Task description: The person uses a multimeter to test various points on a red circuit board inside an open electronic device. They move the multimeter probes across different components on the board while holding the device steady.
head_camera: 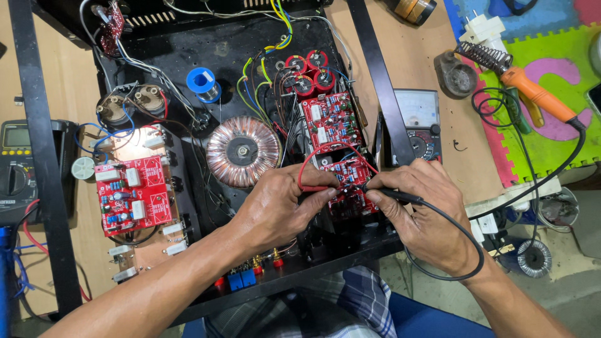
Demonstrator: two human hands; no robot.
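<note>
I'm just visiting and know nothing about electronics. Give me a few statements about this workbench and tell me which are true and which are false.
1. The left hand holds a red probe against the red circuit board. True.
2. The right hand holds a soldering iron. False: it holds a black probe; the orange-handled soldering iron lies on the foam mat, apart from both hands.
3. A round copper-wound coil sits in the black chassis, beside the left hand. True.
4. The blue solder spool lies outside the chassis. False: it rests inside, above the coil.
5. An analogue meter lies beyond the right hand. True.
</note>
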